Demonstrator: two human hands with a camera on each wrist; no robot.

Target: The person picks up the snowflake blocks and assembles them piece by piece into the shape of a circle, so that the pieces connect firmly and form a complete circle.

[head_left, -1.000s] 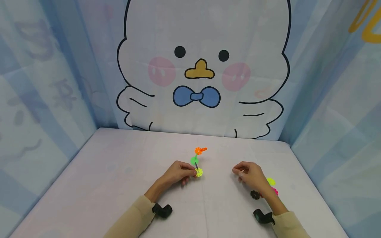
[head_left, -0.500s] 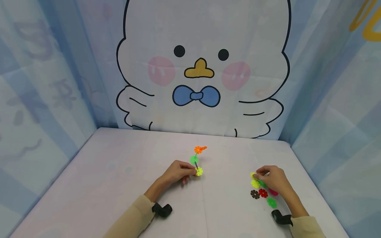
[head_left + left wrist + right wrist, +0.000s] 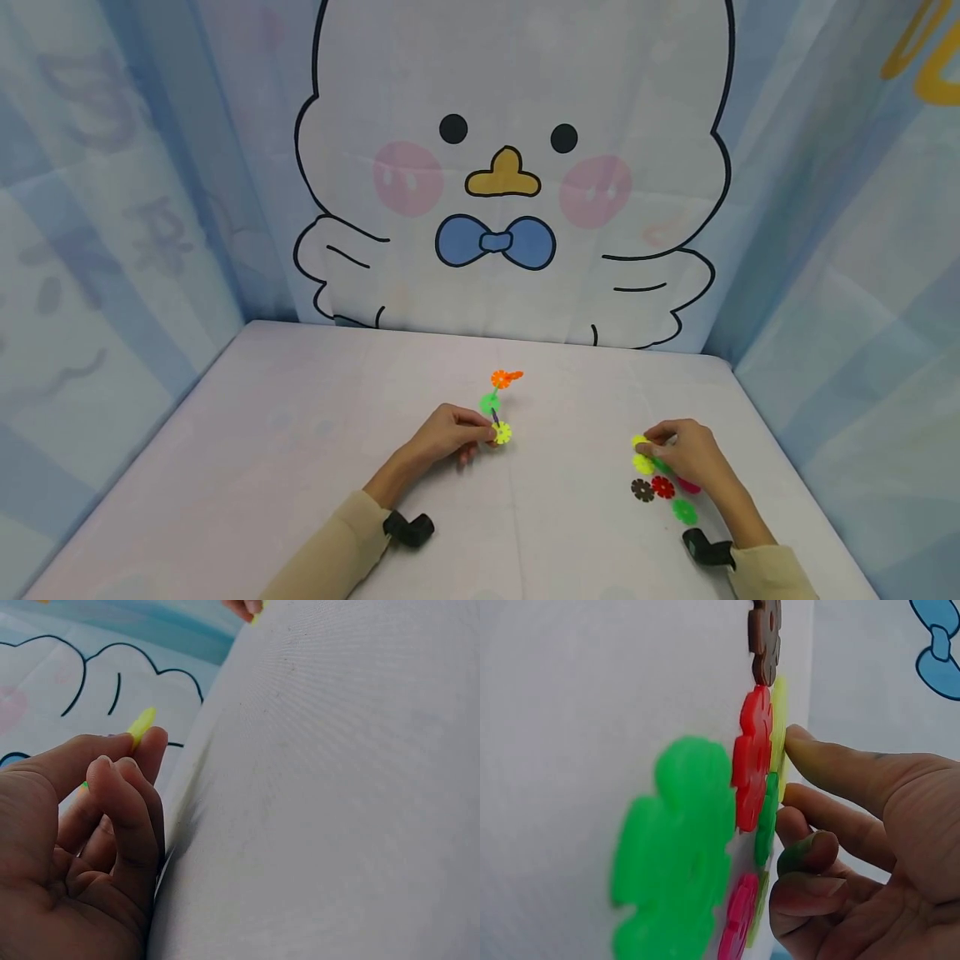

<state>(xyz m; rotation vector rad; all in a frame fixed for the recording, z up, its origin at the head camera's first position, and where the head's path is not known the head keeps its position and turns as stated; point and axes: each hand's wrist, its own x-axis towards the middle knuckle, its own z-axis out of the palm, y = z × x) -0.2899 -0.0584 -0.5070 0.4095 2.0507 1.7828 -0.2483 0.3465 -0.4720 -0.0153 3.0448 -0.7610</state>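
Two hands rest on a white desk (image 3: pixel 300 417). The left hand (image 3: pixel 446 437) has its fingers (image 3: pixel 124 802) curled, pinching the yellow disc (image 3: pixel 502 433) at the near end of a chain (image 3: pixel 495 404) of snowflake discs lying mid-desk. The right hand (image 3: pixel 686 457) curls over a loose pile (image 3: pixel 660 483) of discs at the right, fingertips pinching a yellow one (image 3: pixel 639 442).

Left hand (image 3: pixel 448 435): forearm extends forward from lower centre, palm down, fingers (image 3: pixel 124 817) curled, thumb and forefinger tips pinched together. Right hand (image 3: pixel 686 457): forearm extends forward from lower right, palm down, fingers (image 3: pixel 832 825) bent, thumb and forefinger tips closed in a pinch. Both wrists carry a black mount. Hands well apart.
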